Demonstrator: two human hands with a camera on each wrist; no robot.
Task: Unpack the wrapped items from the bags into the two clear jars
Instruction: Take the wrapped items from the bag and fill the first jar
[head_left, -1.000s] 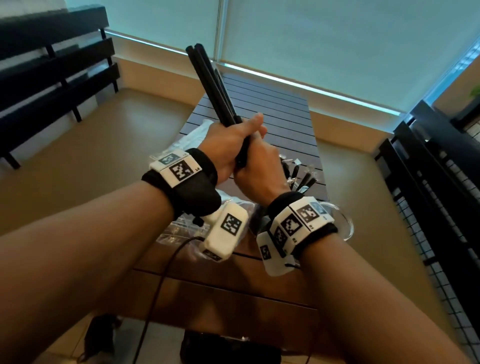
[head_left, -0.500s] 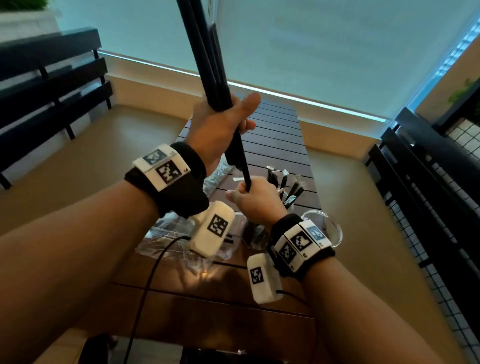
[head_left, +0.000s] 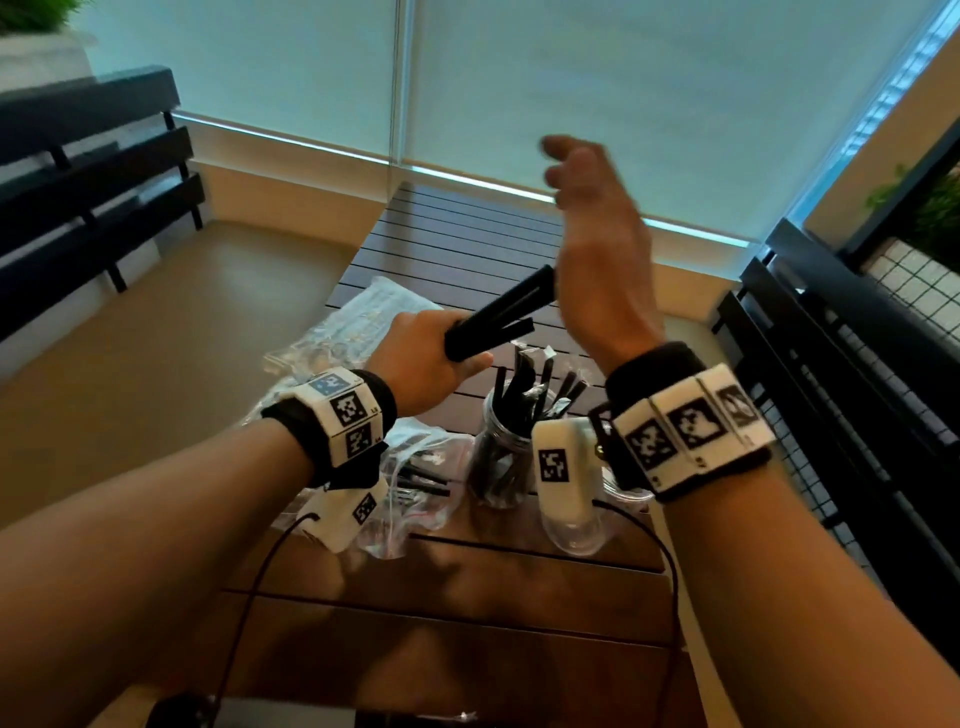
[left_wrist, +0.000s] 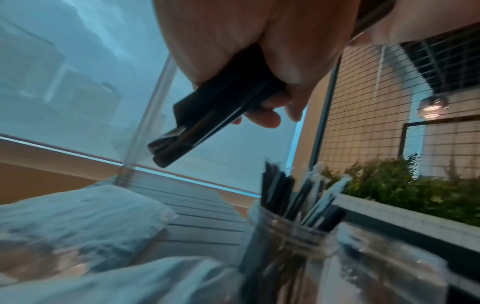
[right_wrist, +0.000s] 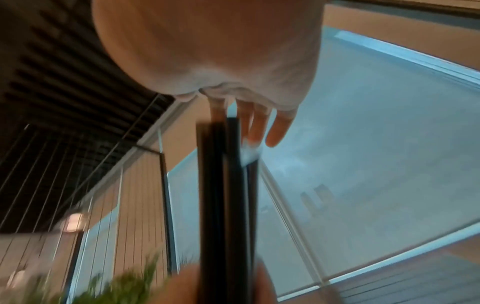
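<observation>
My left hand (head_left: 431, 353) grips a bundle of long black wrapped sticks (head_left: 498, 317) by its near end, and the bundle slants up to the right. Its far end reaches the palm of my right hand (head_left: 597, 249), which is raised with its fingers (right_wrist: 259, 123) straight and holds nothing. In the left wrist view the bundle (left_wrist: 207, 119) hangs above a clear jar (left_wrist: 291, 242) with several black wrapped sticks in it. That jar (head_left: 501, 457) stands on the table below my hands. A second clear jar (head_left: 582, 540) is mostly hidden behind my right wrist camera.
Crumpled clear plastic bags (head_left: 363, 322) lie on the dark slatted wooden table (head_left: 457, 244), one (head_left: 415, 467) left of the jar with black sticks still in it. Black slatted benches (head_left: 93, 171) flank both sides. A planter with greenery (left_wrist: 389, 195) is to the right.
My right hand has let go of the bundle's lower end and risen, open. My left hand has come down and tipped the upright bundle toward the right, over the jar.
</observation>
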